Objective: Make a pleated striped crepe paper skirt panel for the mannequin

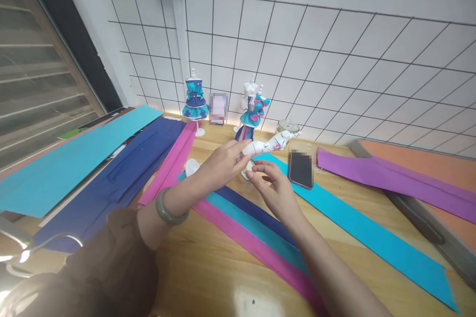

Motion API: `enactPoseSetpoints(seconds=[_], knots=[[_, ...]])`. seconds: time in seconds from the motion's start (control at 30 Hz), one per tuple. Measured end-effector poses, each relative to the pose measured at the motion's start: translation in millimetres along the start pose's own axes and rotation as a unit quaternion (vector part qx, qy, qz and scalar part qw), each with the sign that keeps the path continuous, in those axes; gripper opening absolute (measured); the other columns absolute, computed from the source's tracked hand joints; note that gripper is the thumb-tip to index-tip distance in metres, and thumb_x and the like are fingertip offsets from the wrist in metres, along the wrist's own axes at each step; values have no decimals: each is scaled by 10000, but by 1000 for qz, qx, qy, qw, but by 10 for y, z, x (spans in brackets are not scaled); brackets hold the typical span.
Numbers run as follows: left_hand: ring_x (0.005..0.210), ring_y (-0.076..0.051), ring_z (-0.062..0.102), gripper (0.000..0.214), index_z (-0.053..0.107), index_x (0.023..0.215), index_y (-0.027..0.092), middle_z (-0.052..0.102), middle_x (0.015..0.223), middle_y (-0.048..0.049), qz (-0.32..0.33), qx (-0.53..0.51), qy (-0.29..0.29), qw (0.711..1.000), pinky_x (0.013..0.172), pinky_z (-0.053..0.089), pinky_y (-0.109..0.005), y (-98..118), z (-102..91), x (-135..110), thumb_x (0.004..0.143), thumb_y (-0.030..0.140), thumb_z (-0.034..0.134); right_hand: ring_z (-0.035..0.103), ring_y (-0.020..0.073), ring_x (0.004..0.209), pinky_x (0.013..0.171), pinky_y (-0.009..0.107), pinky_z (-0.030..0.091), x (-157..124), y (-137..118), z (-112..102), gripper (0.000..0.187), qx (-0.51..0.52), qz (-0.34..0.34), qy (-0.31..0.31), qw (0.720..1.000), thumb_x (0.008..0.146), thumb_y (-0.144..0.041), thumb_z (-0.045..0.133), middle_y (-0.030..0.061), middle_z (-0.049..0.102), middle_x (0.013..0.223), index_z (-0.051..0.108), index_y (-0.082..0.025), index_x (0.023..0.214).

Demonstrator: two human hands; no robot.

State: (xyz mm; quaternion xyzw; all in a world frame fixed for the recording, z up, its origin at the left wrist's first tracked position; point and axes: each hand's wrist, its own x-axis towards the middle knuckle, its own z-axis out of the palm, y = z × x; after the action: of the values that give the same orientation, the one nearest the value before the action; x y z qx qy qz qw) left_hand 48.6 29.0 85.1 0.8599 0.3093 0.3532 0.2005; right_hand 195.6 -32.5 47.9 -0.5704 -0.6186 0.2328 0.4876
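My left hand (223, 163) is closed around the lower end of a small white mannequin (266, 146), which is tipped on its side with its neck pointing right. Pink and dark marks show on its surface. A white round base (192, 167) appears behind my left wrist, partly hidden. My right hand (275, 188) hovers just below the mannequin, its fingers curved, thumb and forefinger slightly apart with nothing visible between them. Strips of navy, turquoise and pink paper (256, 250) run beneath both arms. Behind stands a mannequin in a turquoise and pink dress (253, 114).
Another dressed mannequin (195, 101) stands back left, near a blurred card (218, 108). A phone (301, 169) lies right of my hands, beside a blue strip (372, 233). Purple paper (401, 181) crosses a grey-edged tray at right. Navy sheets (111, 183) lie left.
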Motion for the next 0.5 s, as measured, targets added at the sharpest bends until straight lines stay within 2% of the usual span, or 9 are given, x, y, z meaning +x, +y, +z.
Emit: enactPoseSetpoints(seconds=[0.13, 0.27, 0.4, 0.5], knots=[[784, -144, 533, 331, 527, 1147, 230, 613, 924, -11, -24, -43, -28, 998, 674, 415, -261, -42, -34, 20, 834, 254, 421, 466, 218, 1089, 839, 346, 410, -12, -5, 11, 228, 28, 5, -37, 999, 770, -398, 551, 93, 545, 1072, 637, -199, 699], [824, -142, 545, 354, 527, 1150, 229, 617, 974, -6, -35, -119, -63, 990, 704, 427, -264, -134, -90, 57, 807, 235, 441, 513, 218, 1032, 844, 344, 399, 1, -29, -50, 235, 59, 28, -83, 994, 770, -390, 550, 75, 585, 1046, 630, -192, 671], [861, -150, 553, 418, 495, 1185, 228, 600, 1028, -26, -31, -152, -62, 986, 735, 436, -282, -209, -113, 66, 768, 230, 509, 559, 201, 946, 803, 317, 417, -2, -54, -72, 244, 73, 66, -110, 989, 767, -386, 553, 54, 600, 1039, 607, -183, 643], [876, -160, 554, 481, 483, 1189, 228, 592, 1045, -32, -30, -147, -54, 987, 735, 442, -289, -243, -99, 66, 721, 253, 589, 573, 195, 921, 806, 311, 422, -14, -71, -61, 253, 70, 67, -129, 987, 765, -401, 554, 54, 620, 1013, 628, -181, 666]])
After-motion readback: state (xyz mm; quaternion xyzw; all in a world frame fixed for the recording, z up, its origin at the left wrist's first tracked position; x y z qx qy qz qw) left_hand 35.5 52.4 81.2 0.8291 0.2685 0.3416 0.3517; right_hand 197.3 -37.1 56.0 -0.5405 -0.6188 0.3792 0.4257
